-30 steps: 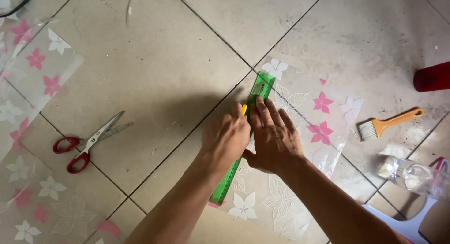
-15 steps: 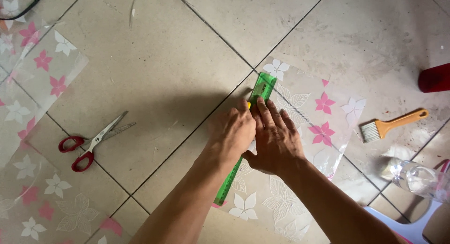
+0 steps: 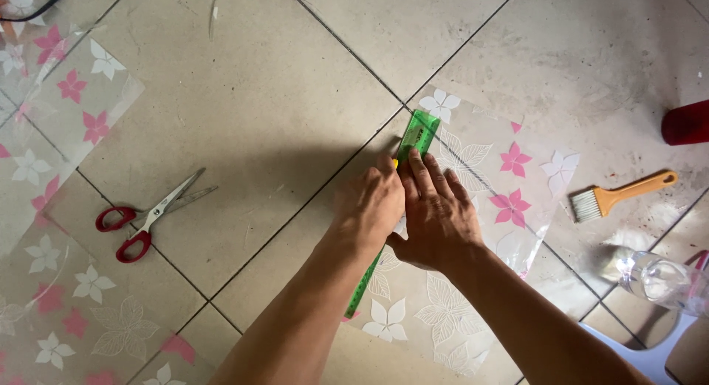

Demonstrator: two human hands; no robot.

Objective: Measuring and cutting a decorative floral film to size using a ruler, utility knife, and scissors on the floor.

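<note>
A green ruler lies diagonally on a clear plastic sheet printed with pink and white flowers, spread on the tiled floor. My right hand lies flat on the ruler and presses it down, fingers pointing toward its far end. My left hand is curled against the ruler's left edge around a small yellow tool, of which only the tip shows. The middle of the ruler is hidden under both hands, and its near end sticks out below my left forearm.
Red-handled scissors lie on the tiles to the left. More flowered sheet covers the floor at far left. At right are an orange-handled brush, a red object and a clear plastic bottle.
Both hands stay on the ruler in the same place. Only the view has drifted slightly.
</note>
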